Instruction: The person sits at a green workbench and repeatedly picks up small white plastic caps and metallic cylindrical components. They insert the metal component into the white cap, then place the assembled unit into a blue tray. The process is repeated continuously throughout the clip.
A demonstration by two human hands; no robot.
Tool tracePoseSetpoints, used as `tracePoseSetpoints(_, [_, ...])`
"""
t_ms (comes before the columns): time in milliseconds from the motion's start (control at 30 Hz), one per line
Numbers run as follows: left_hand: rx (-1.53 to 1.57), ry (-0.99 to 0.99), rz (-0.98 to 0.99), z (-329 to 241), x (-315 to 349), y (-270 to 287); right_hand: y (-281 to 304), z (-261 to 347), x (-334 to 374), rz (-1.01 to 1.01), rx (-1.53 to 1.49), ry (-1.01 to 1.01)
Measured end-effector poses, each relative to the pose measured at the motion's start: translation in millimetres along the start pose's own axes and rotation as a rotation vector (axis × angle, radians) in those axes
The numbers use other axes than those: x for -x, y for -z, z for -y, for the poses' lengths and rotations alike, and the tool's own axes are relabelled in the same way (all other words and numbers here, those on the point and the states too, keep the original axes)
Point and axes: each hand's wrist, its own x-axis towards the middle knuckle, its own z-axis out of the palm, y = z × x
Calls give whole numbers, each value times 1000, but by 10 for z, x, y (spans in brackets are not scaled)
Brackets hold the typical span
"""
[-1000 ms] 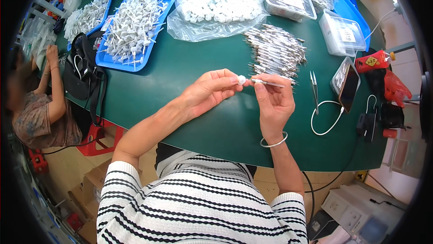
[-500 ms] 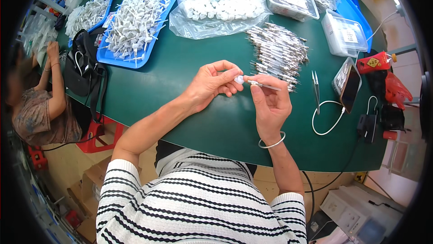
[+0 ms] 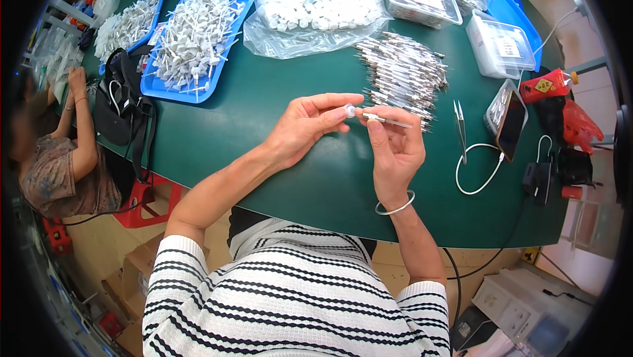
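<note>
Above the green table, my left hand [image 3: 300, 126] pinches a small white plastic cap [image 3: 349, 111] between thumb and forefinger. My right hand [image 3: 397, 149] grips a thin metal-and-clear rod [image 3: 389, 121] by its middle, its end pointing left at the cap. The rod's tip meets the cap or lies right against it; I cannot tell how deep it sits. Just beyond my right hand lies a heap of similar thin rods [image 3: 402, 70]. A clear bag of white caps [image 3: 316, 10] lies farther back.
A blue tray [image 3: 198, 96] of capped rods stands back left, beside a black bag [image 3: 115, 109]. Tweezers [image 3: 460, 129], a phone [image 3: 510, 126] with a white cable and a lidded plastic box [image 3: 501, 47] lie on the right. Another person [image 3: 66, 152] sits at far left.
My left fingers have shifted their hold on the cap, the forefinger now stretched out straighter. The rod in my right hand has tilted slightly and stays lined up with the cap.
</note>
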Motion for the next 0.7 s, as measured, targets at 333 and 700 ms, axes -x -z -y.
tracePoseSetpoints(333, [149,124,-6,-45,-13,61,50,20,-40,-11,140,80])
tracePoseSetpoints(700, [181,166,-29,-43,-30,52,43,17,-35,13,215,99])
